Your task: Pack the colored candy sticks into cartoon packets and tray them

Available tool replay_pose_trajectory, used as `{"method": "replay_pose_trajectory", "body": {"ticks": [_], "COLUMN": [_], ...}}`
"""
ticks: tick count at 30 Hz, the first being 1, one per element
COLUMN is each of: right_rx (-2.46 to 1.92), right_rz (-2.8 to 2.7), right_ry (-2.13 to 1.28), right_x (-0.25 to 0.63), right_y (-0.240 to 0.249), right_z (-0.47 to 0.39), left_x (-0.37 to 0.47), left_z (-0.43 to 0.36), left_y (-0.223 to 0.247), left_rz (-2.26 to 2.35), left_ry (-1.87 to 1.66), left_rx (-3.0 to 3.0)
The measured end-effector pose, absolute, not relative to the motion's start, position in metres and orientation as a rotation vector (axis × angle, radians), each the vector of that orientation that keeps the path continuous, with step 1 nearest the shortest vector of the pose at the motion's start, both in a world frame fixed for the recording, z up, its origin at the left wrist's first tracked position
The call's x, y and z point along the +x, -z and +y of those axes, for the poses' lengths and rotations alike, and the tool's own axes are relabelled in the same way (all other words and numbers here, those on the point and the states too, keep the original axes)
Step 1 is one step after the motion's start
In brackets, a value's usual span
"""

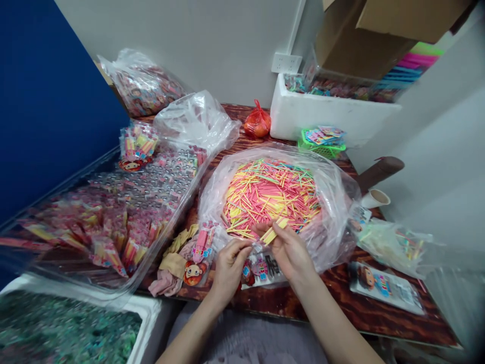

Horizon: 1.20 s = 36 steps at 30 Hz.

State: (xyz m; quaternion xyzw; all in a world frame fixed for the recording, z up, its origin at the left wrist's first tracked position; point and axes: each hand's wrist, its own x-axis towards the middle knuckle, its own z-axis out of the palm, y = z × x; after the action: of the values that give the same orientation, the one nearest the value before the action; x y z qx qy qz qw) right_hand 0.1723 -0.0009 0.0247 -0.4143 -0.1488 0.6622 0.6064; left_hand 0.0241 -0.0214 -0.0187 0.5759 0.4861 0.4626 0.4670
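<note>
My right hand is closed around a small bundle of yellow sticks, held over the near edge of the big clear bag. My left hand is pinched at the clear top edge of a printed plastic packet, just left of the bundle. Part of that packet is hidden by my hands. Pink, yellow and green sticks lie heaped in the open clear bag beyond both hands. A filled packet with pink sticks and a cartoon face lies left of my left hand.
At left, a clear tray holds many filled packets. A foam box stands below it. Finger-shaped cloth scraps lie between. To the right are a printed pouch, a paper cup and a brown bottle. A green basket stands behind.
</note>
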Motion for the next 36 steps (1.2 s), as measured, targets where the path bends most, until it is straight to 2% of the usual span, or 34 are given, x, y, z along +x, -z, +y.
{"method": "replay_pose_trajectory", "body": {"ticks": [5,11,14,20,25,33,36], "right_rx": [-1.055,-1.232,-1.244,-1.319,-1.348,-1.475,-1.527], "right_rz": [-0.462,-0.998,-1.099,-1.273,-1.480,-1.683,-1.737], "right_ry": [-1.474,-1.467,-1.461,-1.058,-0.880,-0.591,-0.604], "right_x": [0.161,0.162,0.166,0.161,0.155,0.152,0.158], "right_y": [-0.030,-0.034,-0.037,-0.041,-0.038,-0.012,-0.018], "right_z": [-0.010,-0.021,-0.026,-0.035,-0.038,-0.041,-0.045], "left_x": [0.024,0.022,0.021,0.021,0.015,0.032,0.028], "left_z": [-0.023,-0.023,-0.023,-0.021,-0.023,-0.012,-0.015], "left_y": [0.014,0.016,0.018,0.013,0.011,0.032,0.023], "left_rz": [1.159,1.115,1.074,1.041,0.983,1.249,1.222], "left_ry": [-1.118,-1.143,-1.140,-1.146,-1.121,-1.299,-1.310], "left_rx": [1.470,1.413,1.272,1.070,1.122,1.166,1.197]}}
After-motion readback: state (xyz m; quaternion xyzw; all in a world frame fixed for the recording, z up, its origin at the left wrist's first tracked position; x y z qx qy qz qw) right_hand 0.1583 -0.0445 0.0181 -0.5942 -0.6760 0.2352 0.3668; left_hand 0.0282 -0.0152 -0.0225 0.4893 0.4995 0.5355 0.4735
